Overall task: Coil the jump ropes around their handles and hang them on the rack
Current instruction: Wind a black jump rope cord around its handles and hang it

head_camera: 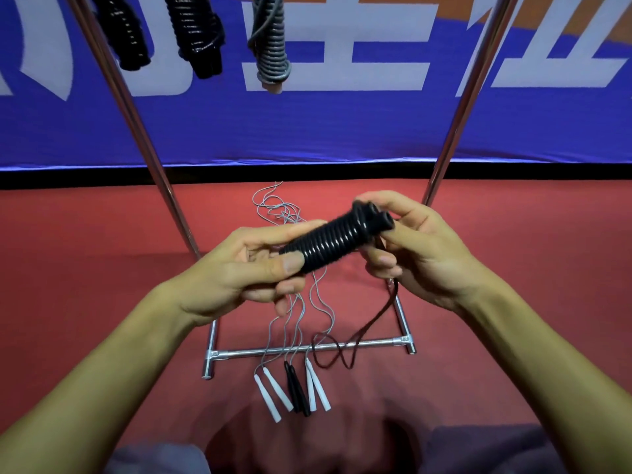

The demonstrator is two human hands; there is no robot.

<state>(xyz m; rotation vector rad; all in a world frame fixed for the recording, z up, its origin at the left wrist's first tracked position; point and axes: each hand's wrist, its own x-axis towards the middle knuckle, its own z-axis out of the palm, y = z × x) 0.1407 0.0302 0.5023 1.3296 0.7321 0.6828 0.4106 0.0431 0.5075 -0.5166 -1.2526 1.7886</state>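
Note:
I hold a black jump rope (328,239) coiled tightly round its two handles, at chest height over the rack's base. My left hand (246,268) grips the lower left end of the coil, thumb on top. At the upper right end my right hand (417,248) pinches the handle tips. The rope's loose tail (362,333) hangs from under my right hand and loops on the floor. On the rack above hang two black coiled ropes (198,32) and a grey coiled rope (272,39).
Uncoiled ropes lie on the red floor: white handles (273,393), black handles (297,388), more white handles (316,384), with grey cords (277,206) trailing back. The chrome rack's base bar (307,348) and slanted posts (136,124) frame them. A blue banner (342,124) stands behind.

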